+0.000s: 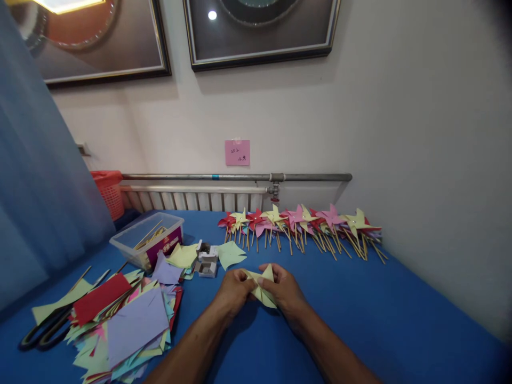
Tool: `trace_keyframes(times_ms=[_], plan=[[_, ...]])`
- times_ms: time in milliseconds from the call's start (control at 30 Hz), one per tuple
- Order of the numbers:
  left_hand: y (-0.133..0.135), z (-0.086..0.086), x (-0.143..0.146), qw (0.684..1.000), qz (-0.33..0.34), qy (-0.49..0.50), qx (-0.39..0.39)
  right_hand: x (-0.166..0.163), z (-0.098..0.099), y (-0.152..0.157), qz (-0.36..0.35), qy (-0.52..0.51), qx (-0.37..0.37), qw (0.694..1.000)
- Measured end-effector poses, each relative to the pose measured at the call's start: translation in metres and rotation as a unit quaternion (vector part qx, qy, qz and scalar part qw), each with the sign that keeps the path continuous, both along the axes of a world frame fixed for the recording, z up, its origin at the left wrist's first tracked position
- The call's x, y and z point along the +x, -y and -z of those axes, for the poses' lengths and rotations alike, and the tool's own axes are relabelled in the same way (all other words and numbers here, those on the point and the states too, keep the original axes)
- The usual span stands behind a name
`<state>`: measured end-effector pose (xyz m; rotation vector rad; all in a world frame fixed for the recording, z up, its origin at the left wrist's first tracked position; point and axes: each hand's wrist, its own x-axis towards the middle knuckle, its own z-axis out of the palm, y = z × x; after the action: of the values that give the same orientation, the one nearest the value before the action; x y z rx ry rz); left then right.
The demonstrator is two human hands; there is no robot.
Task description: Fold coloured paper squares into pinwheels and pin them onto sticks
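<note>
Both of my hands grip one pale yellow paper pinwheel [262, 295], partly folded, above the blue tabletop [344, 309]. My left hand [234, 290] pinches its left side, fingertips near the middle. On the opposite side my right hand [286, 290] has its thumb pressed on the paper, with one folded point standing up beside it. Just beyond the hands lie a pale green cut paper square [231, 255] and two small white boxes [207, 268], whose contents are too small to make out. Finished pinwheels on sticks [296, 216] lie in a row at the back.
To the left, a clear plastic tub [146, 240] holds sticks. Nearer me are a heap of coloured paper [138, 325] and black-handled scissors [44, 330]. A red basket [110, 194] stands by the radiator [192, 200], and a blue curtain [44, 160] hangs at the left.
</note>
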<state>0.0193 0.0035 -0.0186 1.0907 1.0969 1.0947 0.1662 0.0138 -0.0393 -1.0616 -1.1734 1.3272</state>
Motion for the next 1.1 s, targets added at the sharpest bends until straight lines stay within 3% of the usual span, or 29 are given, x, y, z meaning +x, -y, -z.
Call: trace_keyframes(times_ms=[567, 1100], plan=[[0.0014, -0.0014, -0.0016, 1.000, 0.002, 0.008, 0.002, -0.0047, -0.0038, 0.0003, 0.055, 0.016, -0.018, 0.998], [0.0003, -0.0012, -0.0010, 0.999, -0.011, 0.014, 0.031, -0.0056, -0.0088, 0.0042, 0.031, 0.016, -0.010, 0.999]])
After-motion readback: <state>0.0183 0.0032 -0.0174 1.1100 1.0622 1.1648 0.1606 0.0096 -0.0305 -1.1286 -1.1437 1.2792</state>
